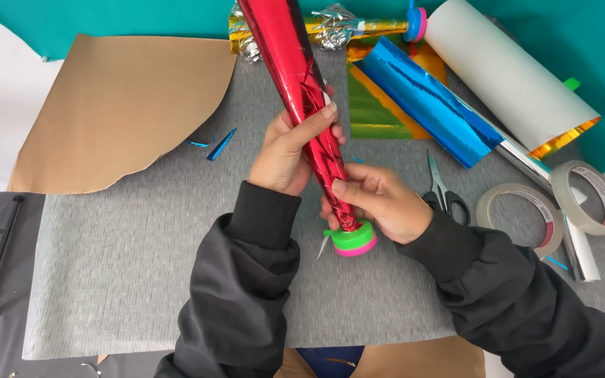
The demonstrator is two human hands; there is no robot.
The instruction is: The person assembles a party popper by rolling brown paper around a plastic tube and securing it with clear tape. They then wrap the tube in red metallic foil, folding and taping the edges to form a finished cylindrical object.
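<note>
Centre of frame: both hands hold a red foil cone (302, 91), which slants from the top centre down to its narrow tip at centre. The left hand (290, 150) is wrapped round the cone's mid-section, fingers (316, 119) clenched across the foil. The right hand (379, 199) pinches the narrow end just above a green and pink plastic mouthpiece (351, 239), fingers closed on the foil there. The cone is lifted off the grey mat (141, 266) that covers the desk.

Judgement: the step in hand appears to be seating or tightening the foil at the mouthpiece joint. The next move calls for a firm hold at the tip while the seam along the cone is kept from unrolling.

Right of frame: scissors (444, 196) lie just beside the right hand, two rolls of clear tape (519, 210) further right. Upper right: a blue foil roll (432, 101) and a white paper roll (509, 73). Upper left: a brown paper sheet (117, 105).
</note>
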